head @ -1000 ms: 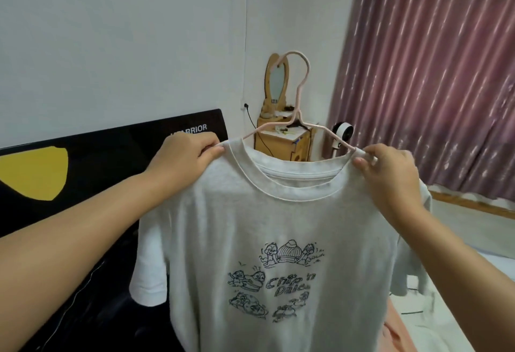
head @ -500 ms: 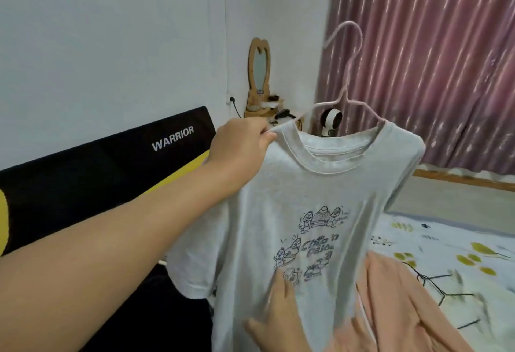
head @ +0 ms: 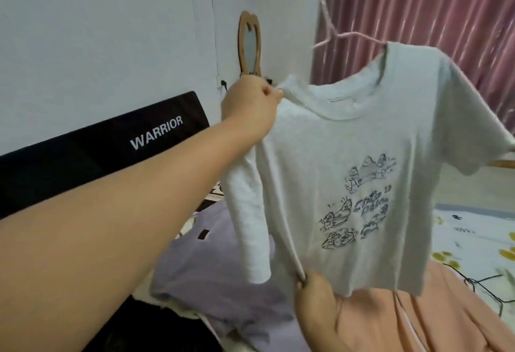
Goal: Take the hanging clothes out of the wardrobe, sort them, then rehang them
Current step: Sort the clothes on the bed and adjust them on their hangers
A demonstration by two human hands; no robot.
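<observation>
T-shirt (head: 348, 173) on pink hanger (head: 334, 35), held above bed (head: 473, 229). Your left hand (head: 250, 106) pinches shoulder; your right hand (head: 315, 296), shifted down from other shoulder, now grips hem. Straightening before rehanging, likely.

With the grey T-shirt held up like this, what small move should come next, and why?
Probably tug the hem down to straighten it. The left hand pinches the T-shirt at its shoulder, the right hand holds the bottom edge, and the shirt sits tilted on the pink hanger, one sleeve folded.
</observation>
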